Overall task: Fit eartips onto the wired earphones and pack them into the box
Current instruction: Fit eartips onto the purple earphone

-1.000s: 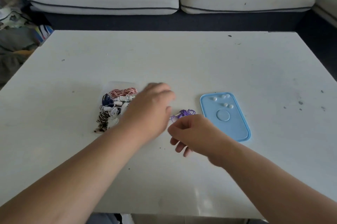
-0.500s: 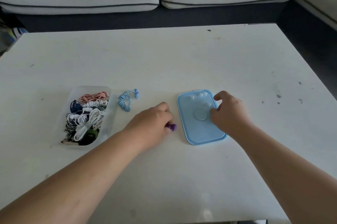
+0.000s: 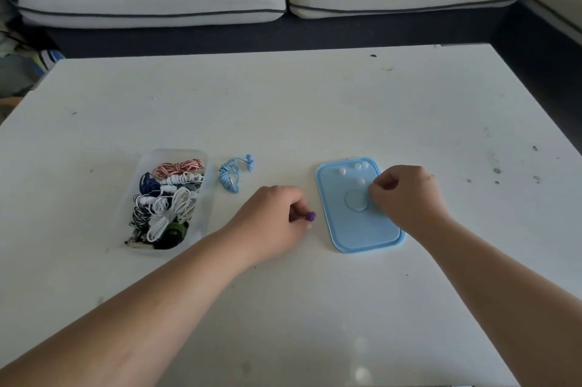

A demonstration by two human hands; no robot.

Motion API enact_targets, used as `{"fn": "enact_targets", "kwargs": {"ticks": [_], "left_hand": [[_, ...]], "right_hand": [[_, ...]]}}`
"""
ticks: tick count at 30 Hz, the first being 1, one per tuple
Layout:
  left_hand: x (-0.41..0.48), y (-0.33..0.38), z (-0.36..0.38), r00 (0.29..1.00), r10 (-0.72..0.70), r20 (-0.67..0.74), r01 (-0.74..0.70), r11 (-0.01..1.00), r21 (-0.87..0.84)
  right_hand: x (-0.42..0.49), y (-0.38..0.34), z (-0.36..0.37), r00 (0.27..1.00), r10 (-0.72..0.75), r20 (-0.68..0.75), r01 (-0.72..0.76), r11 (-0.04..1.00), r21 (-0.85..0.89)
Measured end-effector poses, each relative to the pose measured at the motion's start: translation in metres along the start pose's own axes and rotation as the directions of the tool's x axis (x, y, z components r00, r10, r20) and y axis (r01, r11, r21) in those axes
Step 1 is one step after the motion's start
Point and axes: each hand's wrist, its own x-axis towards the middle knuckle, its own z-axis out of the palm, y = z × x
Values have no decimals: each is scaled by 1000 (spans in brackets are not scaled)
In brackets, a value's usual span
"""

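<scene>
Eartips [image 3: 361, 181]: in the head view, the only view given, four small white ones were seen loose on the far half of the blue lid [image 3: 362, 229]; three were grouped near its 12 o'clock edge and one lay closer to the middle.
Right hand [image 3: 409, 197]: it was held over the lid's 3 o'clock side with the fingertips [image 3: 376, 194] curled and drawn together. Whether an eartip was pinched between them could not be told. The nearest loose eartip lay just beside them, at about 11 o'clock.
Left hand [image 3: 277, 219]: it was closed round the purple earbud [image 3: 311, 216], whose tip stuck out toward 3 o'clock, at the lid's near edge. Its cable was hidden under the palm.
Deciding relation: the earbud tip and the right fingertips were near each other across the lid's 9 o'clock rim, and the right hand was judged the nearer to the eartips.
Box [image 3: 171, 152]: a clear box stood at 9 o'clock of the left hand, packed with coiled earphones [image 3: 170, 204] in white, red and dark colours.
Blue earphones [image 3: 234, 172]: these were left coiled on the table [image 3: 315, 109] just beside the box, between it and the lid.
</scene>
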Motion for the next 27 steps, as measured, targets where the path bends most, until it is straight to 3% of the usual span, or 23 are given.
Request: {"fn": "enact_targets", "kwargs": {"ticks": [3, 7, 12, 21, 27], "left_hand": [[-4, 0, -3, 998, -68, -10, 66, 990, -124], [-9, 0, -9, 994, -103, -25, 98, 984, -147], [-14, -2, -13, 991, -119, -63, 108, 981, -161], [-17, 8, -21, 987, -139, -76, 94, 899, -428], [-19, 12, -26, 988, -153, -29, 125, 889, -440]], "right_hand": [[-19, -19, 0, 995, 30, 97, -44, 989, 139], [-54, -44, 6, 938, 59, 340, -186, 918, 351], [-71, -50, 10, 871, 72, 486, -328, 822, 466], [-70, -52, 11, 785, 44, 618, -480, 672, 563], [-69, -51, 14, 793, 57, 607, -468, 696, 545]]}}
